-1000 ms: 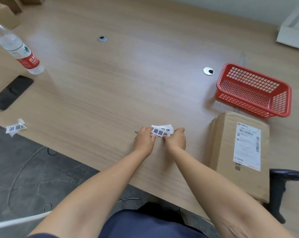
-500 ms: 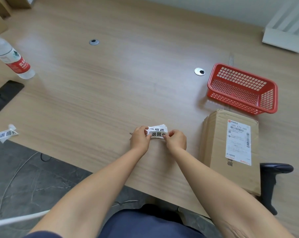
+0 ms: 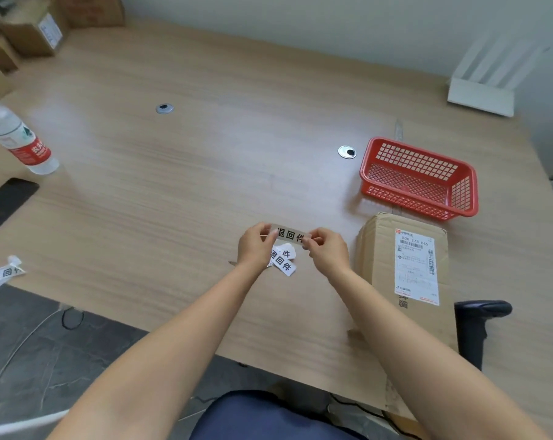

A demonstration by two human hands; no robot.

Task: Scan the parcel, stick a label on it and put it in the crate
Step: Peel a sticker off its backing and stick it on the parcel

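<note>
While we pinch label btw. left hand & right hand, parcel lies just right, long axis near-far; right hand nearer.

arms: bare to the elbow | hands: ungloved | lap: dark blue cloth

Both your bare forearms reach forward over the table's near edge, converging toward its middle; your left hand and right hand are raised just above the surface, close together, thumbs and forefingers pinched on opposite ends of one label strip.
</note>
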